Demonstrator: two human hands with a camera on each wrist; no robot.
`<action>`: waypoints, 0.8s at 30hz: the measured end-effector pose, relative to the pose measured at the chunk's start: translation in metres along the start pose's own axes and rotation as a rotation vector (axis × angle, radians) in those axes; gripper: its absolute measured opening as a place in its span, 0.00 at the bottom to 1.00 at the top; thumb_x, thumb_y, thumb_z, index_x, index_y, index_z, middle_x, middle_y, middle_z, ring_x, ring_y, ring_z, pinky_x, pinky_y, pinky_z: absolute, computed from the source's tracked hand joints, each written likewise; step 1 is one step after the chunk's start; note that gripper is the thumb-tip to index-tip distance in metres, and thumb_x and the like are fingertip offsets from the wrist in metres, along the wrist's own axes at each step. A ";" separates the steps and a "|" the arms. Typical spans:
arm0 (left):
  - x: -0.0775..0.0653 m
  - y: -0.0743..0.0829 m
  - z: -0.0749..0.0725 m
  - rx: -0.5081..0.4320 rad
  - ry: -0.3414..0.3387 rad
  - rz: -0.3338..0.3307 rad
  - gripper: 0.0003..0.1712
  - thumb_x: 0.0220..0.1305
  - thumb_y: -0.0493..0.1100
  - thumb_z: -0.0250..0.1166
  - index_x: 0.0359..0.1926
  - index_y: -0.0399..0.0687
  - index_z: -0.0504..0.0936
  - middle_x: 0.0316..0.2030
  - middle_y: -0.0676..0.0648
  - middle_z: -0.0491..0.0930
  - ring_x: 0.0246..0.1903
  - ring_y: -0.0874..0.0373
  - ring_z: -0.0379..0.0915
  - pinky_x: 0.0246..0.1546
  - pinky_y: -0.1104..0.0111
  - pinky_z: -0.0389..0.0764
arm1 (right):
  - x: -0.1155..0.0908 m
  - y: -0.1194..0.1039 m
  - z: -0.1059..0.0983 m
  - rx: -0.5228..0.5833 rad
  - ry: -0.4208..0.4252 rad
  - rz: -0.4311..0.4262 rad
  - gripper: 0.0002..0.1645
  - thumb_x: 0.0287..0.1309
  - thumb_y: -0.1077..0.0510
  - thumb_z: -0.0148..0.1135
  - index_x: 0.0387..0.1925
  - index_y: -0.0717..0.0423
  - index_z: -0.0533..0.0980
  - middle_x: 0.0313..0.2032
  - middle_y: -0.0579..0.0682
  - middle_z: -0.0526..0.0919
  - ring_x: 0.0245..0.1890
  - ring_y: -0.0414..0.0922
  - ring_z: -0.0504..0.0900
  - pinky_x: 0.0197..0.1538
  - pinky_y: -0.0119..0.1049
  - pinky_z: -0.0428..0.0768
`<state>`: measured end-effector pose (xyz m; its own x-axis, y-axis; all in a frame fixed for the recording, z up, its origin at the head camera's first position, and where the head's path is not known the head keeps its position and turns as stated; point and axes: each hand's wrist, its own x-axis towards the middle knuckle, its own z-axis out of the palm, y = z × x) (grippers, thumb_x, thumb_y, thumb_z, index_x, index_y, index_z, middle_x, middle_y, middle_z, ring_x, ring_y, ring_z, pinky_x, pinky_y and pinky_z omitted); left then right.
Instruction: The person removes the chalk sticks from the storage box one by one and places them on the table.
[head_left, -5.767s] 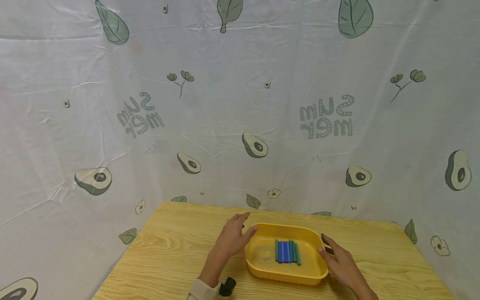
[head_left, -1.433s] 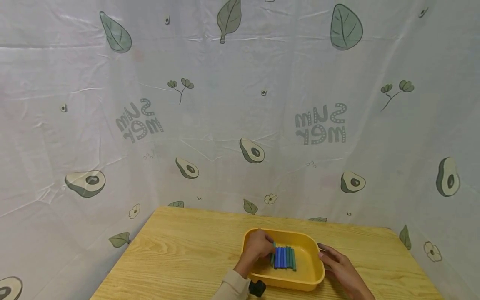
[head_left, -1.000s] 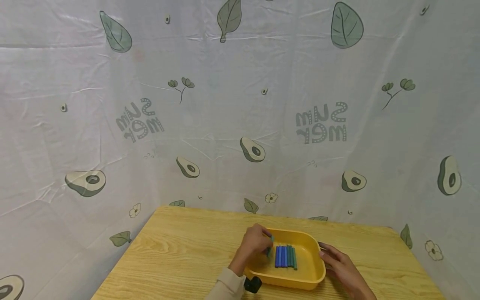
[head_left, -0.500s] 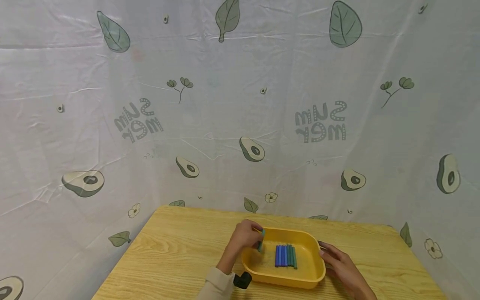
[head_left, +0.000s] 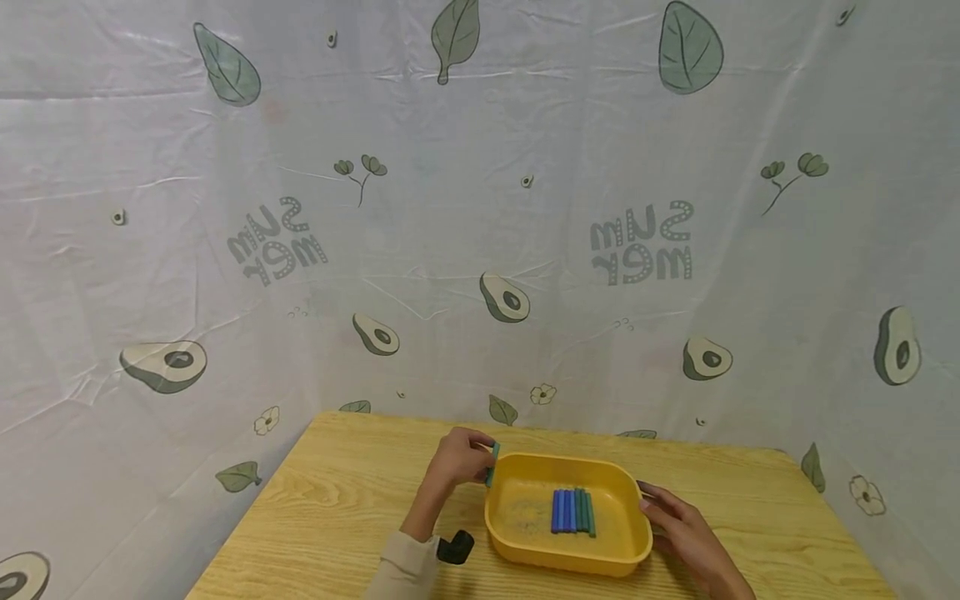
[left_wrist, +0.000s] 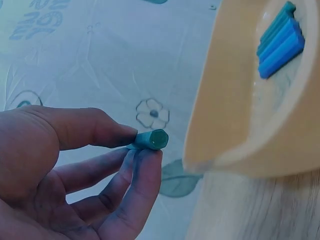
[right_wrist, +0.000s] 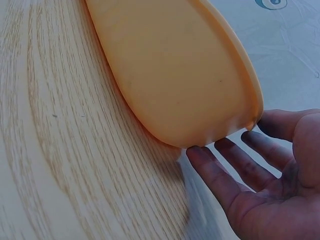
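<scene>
My left hand (head_left: pixel 453 460) pinches a green chalk stick (left_wrist: pixel 151 139) between thumb and fingertips, just left of the yellow tray (head_left: pixel 566 560). In the left wrist view the stick's end faces the camera, and the fingertips are smudged dark. Inside the tray, blue chalk sticks (head_left: pixel 566 511) lie side by side with green chalk sticks (head_left: pixel 585 512) to their right. My right hand (head_left: pixel 686 532) holds the tray's right end. The right wrist view has its thumb at the rim and its fingertips against the outer wall (right_wrist: pixel 170 75).
The tray stands on a wood-grain table (head_left: pixel 352 492). Chalk dust (head_left: pixel 525 512) marks the left part of its floor. Behind the table hangs a pale sheet (head_left: pixel 442 225) printed with avocados and leaves. A black device (head_left: pixel 456 547) sits at the left wrist.
My left hand has taken the green chalk stick from the left end of the row and carried it up and left, out past the tray's rim. My right hand stays at the tray's right end.
</scene>
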<state>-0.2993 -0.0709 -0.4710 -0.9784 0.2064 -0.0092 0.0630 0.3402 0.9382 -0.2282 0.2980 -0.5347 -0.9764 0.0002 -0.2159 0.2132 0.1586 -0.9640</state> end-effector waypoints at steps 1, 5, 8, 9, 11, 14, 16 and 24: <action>0.000 -0.001 -0.002 0.002 0.004 0.000 0.19 0.64 0.33 0.71 0.56 0.33 0.88 0.39 0.40 0.89 0.29 0.52 0.89 0.34 0.58 0.92 | 0.000 0.000 0.000 0.002 0.000 0.000 0.38 0.84 0.50 0.52 0.83 0.66 0.57 0.77 0.73 0.66 0.68 0.61 0.81 0.58 0.52 0.89; -0.002 -0.007 -0.009 0.003 0.010 -0.011 0.19 0.64 0.32 0.70 0.56 0.32 0.87 0.39 0.39 0.89 0.29 0.52 0.88 0.36 0.56 0.93 | 0.001 0.002 0.000 0.009 -0.001 0.000 0.38 0.84 0.51 0.51 0.83 0.66 0.57 0.76 0.73 0.66 0.67 0.60 0.81 0.58 0.52 0.89; -0.003 -0.011 -0.014 -0.009 0.012 -0.023 0.20 0.64 0.32 0.70 0.56 0.32 0.87 0.39 0.38 0.89 0.29 0.52 0.88 0.37 0.55 0.93 | 0.001 0.002 -0.001 0.009 -0.005 -0.004 0.38 0.84 0.50 0.52 0.83 0.66 0.57 0.76 0.73 0.66 0.67 0.60 0.81 0.58 0.52 0.89; -0.003 -0.012 -0.015 -0.017 0.013 -0.029 0.20 0.63 0.32 0.70 0.56 0.32 0.87 0.39 0.38 0.89 0.29 0.52 0.88 0.38 0.55 0.93 | 0.001 0.002 -0.001 0.010 -0.006 -0.006 0.38 0.84 0.50 0.52 0.83 0.66 0.57 0.76 0.73 0.66 0.67 0.60 0.81 0.58 0.52 0.89; -0.003 -0.016 -0.017 -0.021 0.015 -0.033 0.20 0.63 0.33 0.69 0.56 0.32 0.87 0.40 0.38 0.89 0.29 0.53 0.88 0.37 0.56 0.93 | 0.000 0.002 -0.002 0.011 -0.009 -0.010 0.39 0.84 0.50 0.52 0.83 0.66 0.57 0.76 0.73 0.67 0.67 0.60 0.82 0.58 0.52 0.89; -0.004 -0.021 -0.021 -0.020 0.017 -0.038 0.20 0.64 0.33 0.70 0.57 0.32 0.86 0.40 0.38 0.88 0.29 0.53 0.87 0.36 0.58 0.92 | -0.001 0.002 -0.003 0.014 -0.020 -0.015 0.39 0.84 0.49 0.52 0.83 0.67 0.56 0.76 0.73 0.67 0.67 0.59 0.82 0.58 0.52 0.89; -0.006 -0.024 -0.023 -0.014 0.015 -0.034 0.20 0.64 0.33 0.69 0.57 0.31 0.86 0.41 0.38 0.88 0.29 0.53 0.87 0.35 0.59 0.92 | -0.001 0.003 -0.003 0.016 -0.022 -0.017 0.39 0.84 0.50 0.52 0.83 0.67 0.56 0.76 0.73 0.67 0.66 0.59 0.82 0.58 0.51 0.89; -0.010 -0.040 -0.035 0.008 0.027 -0.031 0.21 0.65 0.33 0.68 0.58 0.29 0.85 0.42 0.37 0.89 0.30 0.54 0.88 0.36 0.59 0.92 | -0.002 0.004 -0.003 0.016 -0.034 -0.027 0.40 0.84 0.48 0.53 0.83 0.67 0.56 0.77 0.73 0.66 0.68 0.60 0.81 0.59 0.52 0.88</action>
<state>-0.2988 -0.1185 -0.4964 -0.9849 0.1710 -0.0286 0.0342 0.3533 0.9349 -0.2251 0.3022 -0.5379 -0.9801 -0.0379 -0.1947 0.1875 0.1422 -0.9719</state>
